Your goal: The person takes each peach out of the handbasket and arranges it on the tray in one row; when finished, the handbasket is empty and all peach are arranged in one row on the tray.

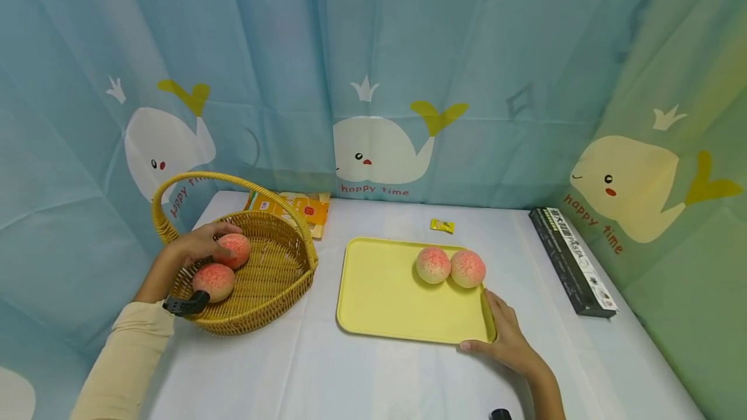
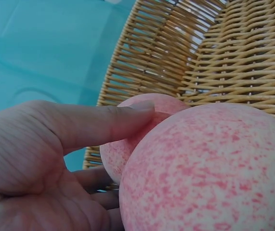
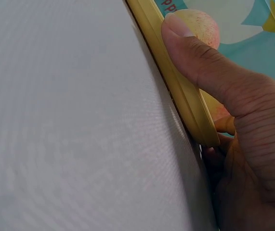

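The person's left hand (image 1: 195, 246) is inside the round woven yellow basket with the tall handle (image 1: 292, 264), on the left side of the white worktop (image 1: 327, 374). Two pink speckled round peaches lie in that basket. The far peach (image 1: 236, 249) is the one the hand has. The fingers (image 2: 103, 122) curl around it from the left and over its top, so the peach sits to the right of the palm, toward the middle of the basket. The near peach (image 1: 214, 280) lies just below the hand, closer to the person, and it touches the far peach. In the left wrist view the near peach (image 2: 209, 168) fills the front and the far peach (image 2: 123, 149) peeks out behind it, with one finger laid flat across it.

The right hand (image 1: 506, 336) is far from the basket. It holds the near right corner of the flat yellow plastic tray (image 1: 379, 290), with the thumb (image 3: 195, 53) pressed down on the rim and the other fingers tucked under the edge. Two more pink peaches (image 1: 450, 266) sit side by side at the far side of the tray, touching each other.

So the tray lies to the right of the basket, and the left hand is the one close to the basket peaches. A peach is round, so it has no long side to line up with
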Demonstrator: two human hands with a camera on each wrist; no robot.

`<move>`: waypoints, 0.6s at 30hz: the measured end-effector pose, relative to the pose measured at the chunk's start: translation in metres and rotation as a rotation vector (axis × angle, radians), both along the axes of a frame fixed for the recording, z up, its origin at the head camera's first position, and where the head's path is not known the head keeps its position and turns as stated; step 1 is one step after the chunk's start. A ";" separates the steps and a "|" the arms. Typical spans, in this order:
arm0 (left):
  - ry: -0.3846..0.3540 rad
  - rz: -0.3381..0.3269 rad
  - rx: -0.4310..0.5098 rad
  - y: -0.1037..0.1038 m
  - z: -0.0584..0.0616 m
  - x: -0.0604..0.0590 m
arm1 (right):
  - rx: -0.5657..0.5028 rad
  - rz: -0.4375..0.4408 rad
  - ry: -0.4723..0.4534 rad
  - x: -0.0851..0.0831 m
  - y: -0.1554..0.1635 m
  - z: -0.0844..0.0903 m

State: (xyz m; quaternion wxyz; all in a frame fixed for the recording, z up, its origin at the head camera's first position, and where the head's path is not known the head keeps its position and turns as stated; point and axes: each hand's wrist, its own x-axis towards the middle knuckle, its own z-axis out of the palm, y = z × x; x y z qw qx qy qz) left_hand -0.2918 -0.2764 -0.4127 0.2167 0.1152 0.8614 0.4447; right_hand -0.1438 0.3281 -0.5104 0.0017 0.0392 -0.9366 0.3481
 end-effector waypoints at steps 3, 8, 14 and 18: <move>-0.034 -0.004 0.007 0.000 -0.001 -0.001 | 0.001 0.000 -0.001 0.000 0.000 0.001; -0.064 -0.031 0.014 0.002 0.001 0.000 | -0.004 0.001 0.002 0.001 -0.001 0.003; -0.044 -0.044 0.006 0.003 0.000 -0.002 | -0.008 0.002 0.002 0.000 0.000 0.003; -0.042 -0.055 -0.001 0.003 -0.003 -0.002 | -0.007 0.003 0.001 0.000 0.001 0.001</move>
